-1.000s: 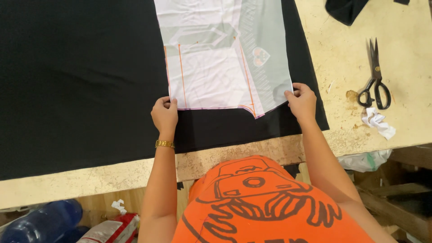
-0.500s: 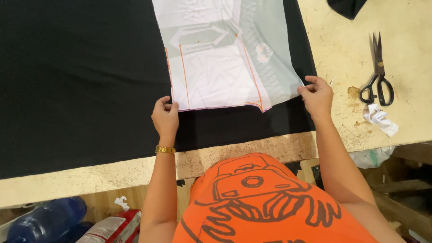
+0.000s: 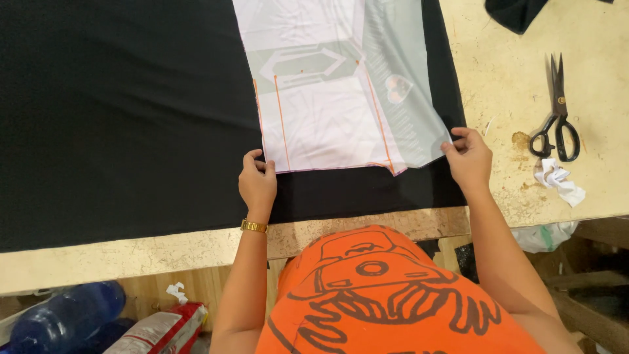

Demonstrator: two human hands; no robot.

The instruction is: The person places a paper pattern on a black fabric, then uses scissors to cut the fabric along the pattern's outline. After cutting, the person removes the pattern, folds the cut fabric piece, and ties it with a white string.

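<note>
A white and pale grey fabric piece [image 3: 334, 98] with orange marking lines lies on top of a large black cloth [image 3: 118, 124] spread over the table. My left hand [image 3: 257, 182] pinches the near left corner of the white fabric piece. My right hand [image 3: 469, 157] grips its near right corner, close to the black cloth's right edge. Both corners are held flat against the black cloth.
Black-handled scissors [image 3: 557, 115] lie on the bare cream tabletop [image 3: 511, 72] to the right, with a crumpled white scrap [image 3: 557, 180] just below them. Another dark cloth piece [image 3: 514, 10] sits at the far right. A blue bottle [image 3: 65, 314] and a packet [image 3: 157, 331] lie below the table's edge.
My right hand has moved to the right, pulling the white fabric's near right corner outward. My left hand has stayed at the near left corner.
</note>
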